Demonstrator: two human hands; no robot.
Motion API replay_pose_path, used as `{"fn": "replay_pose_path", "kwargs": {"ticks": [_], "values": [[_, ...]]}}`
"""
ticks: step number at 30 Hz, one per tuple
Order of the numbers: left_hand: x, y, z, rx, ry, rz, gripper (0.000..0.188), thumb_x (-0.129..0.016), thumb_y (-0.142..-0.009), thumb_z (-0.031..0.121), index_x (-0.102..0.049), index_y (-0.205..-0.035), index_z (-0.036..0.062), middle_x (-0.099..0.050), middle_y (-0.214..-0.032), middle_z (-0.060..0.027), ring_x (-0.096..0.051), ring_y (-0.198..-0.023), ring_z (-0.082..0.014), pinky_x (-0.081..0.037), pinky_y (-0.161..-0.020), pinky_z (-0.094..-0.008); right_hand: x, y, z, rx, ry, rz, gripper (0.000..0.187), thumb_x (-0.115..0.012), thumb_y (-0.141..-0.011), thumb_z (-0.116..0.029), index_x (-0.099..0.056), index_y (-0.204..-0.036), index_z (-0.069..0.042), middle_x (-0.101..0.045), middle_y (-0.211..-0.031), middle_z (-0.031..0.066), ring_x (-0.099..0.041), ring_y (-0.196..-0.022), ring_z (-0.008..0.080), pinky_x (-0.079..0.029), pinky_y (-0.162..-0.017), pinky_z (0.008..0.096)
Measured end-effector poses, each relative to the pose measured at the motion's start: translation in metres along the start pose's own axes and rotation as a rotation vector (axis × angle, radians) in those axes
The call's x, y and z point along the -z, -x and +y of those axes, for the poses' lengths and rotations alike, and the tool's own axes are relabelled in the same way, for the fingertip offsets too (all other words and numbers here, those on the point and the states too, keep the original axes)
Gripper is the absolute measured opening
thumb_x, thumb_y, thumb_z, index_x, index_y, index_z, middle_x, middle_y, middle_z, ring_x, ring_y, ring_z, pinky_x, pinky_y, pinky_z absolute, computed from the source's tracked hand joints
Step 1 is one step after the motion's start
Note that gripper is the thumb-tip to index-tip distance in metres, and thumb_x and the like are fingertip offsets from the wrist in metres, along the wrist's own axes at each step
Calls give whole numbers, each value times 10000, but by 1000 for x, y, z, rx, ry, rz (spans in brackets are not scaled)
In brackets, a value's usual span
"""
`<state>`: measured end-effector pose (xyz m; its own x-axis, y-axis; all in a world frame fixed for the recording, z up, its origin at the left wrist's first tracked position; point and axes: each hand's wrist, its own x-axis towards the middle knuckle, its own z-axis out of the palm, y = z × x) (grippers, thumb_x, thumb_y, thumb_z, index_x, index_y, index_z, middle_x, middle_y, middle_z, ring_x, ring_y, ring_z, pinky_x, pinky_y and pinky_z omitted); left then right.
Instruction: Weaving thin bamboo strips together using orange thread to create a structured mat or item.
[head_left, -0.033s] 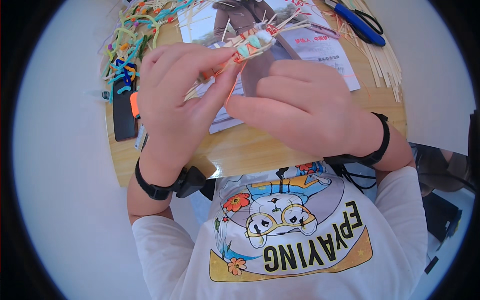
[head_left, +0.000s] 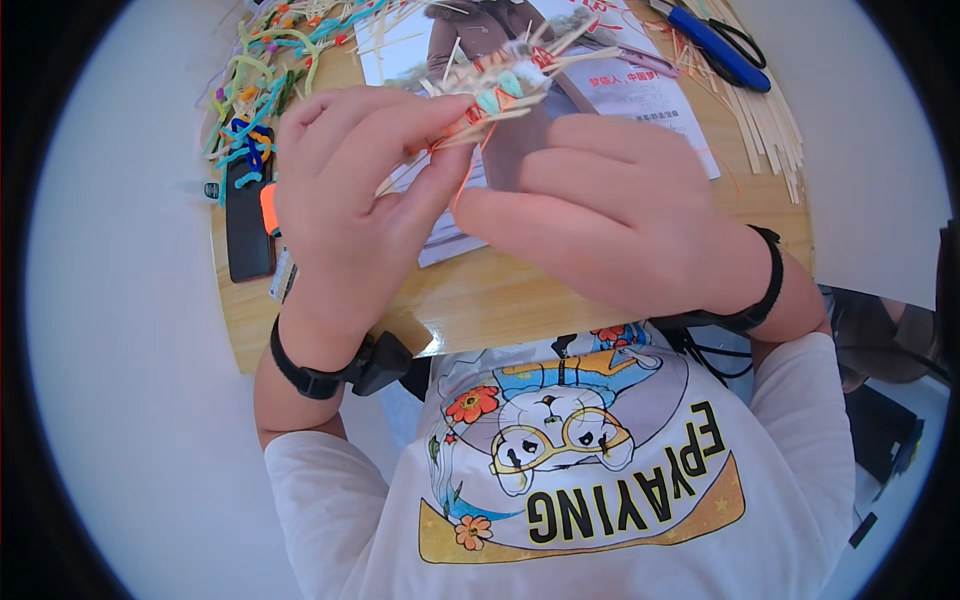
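Note:
My left hand (head_left: 350, 170) pinches a small bundle of pale thin sticks (head_left: 500, 98) between thumb and fingertips. Orange thread and tufts of mint-green and white fuzzy material wrap the bundle, and loose stick ends poke out at its far right. From the pinch an orange thread (head_left: 464, 185) runs down to my right hand (head_left: 610, 210). That hand is closed, the thread caught at its thumb and curled forefinger. Part of the bundle is hidden behind the left fingers.
A printed magazine sheet (head_left: 650, 125) lies under my hands on the wooden table (head_left: 500, 300). Colourful fuzzy stems (head_left: 265, 90) heap at the far left, above a dark phone (head_left: 250, 230). Blue-handled pliers (head_left: 715, 45) and loose pale sticks (head_left: 775, 130) lie at the far right.
The bundle has turned slightly in my left hand, and its far end is blurred. My right hand has shifted a little to the right, still with the thread.

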<state>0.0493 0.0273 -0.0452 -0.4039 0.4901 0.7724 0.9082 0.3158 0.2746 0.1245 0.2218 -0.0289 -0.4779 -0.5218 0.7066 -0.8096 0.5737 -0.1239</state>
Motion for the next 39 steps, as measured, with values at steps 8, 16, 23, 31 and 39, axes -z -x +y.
{"fn": "replay_pose_path", "kwargs": {"ticks": [8,16,23,31,39], "values": [[14,-2,3,-182,-228,-32,294,-804,-699,38,-730,-977,102,-684,-870,-13,-627,-836,-173,-433,-899,-355,33,-6,-10,-209,-154,21,240,-671,-751,57,-711,-976,-16,-645,-809,79,-495,-588,184,-361,-534,276],[13,-2,2,-203,-222,13,324,-832,-685,29,-724,-974,127,-679,-863,7,-629,-826,-151,-433,-919,-351,57,0,-11,-592,-538,-43,142,-577,-931,27,-619,-1063,58,-684,-969,112,-582,-792,85,-454,-700,214],[15,-1,6,-184,-265,-28,333,-843,-681,45,-724,-981,130,-679,-862,10,-628,-828,-143,-434,-931,-356,47,6,-8,-399,-310,-3,138,-561,-938,47,-601,-1069,63,-680,-969,121,-599,-776,87,-460,-674,196],[18,-2,4,-168,-210,19,307,-778,-713,-29,-704,-988,86,-690,-858,-19,-637,-812,-162,-436,-937,-388,50,15,-8,-557,-282,-67,137,-562,-938,47,-612,-1064,62,-673,-996,105,-592,-782,72,-454,-665,191],[21,-1,9,-154,-140,0,300,-728,-711,-74,-672,-972,64,-693,-884,-51,-644,-829,-194,-426,-958,-425,27,16,-5,-779,-589,-8,176,-607,-942,-25,-625,-1104,40,-672,-988,60,-595,-803,48,-459,-667,180]]}}
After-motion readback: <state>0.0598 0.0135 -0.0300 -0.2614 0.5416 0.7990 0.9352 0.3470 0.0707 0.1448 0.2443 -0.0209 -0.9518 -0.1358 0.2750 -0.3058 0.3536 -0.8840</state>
